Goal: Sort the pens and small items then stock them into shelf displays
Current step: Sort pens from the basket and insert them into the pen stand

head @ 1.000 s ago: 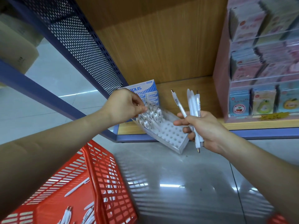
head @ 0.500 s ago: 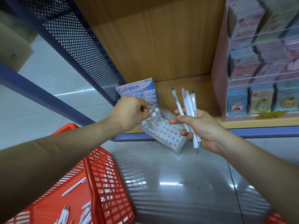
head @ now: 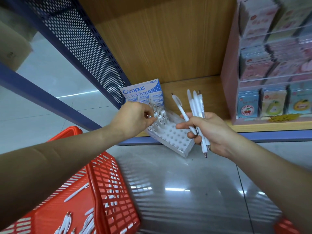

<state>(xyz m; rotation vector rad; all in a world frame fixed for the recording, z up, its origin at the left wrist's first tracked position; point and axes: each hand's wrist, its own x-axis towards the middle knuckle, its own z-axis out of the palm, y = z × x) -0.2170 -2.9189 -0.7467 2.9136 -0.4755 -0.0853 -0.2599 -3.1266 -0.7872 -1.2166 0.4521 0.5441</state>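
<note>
- White pen holder: centre frame, tilted at the front edge of the wooden shelf; standing pens fill its rear holes.
- Left hand: fingertips pinching the top of one standing pen.
- Right hand: curled round a bundle of white pens, centre right.
- Red basket: lower left, loose pens inside.
- Campus box: just behind the holder.

A stationery shop aisle: a wooden shelf in a blue metal frame with a perforated side panel, a pink rack of small packets, a Campus box, and a red shopping basket of white pens on a glossy tiled floor.
</note>
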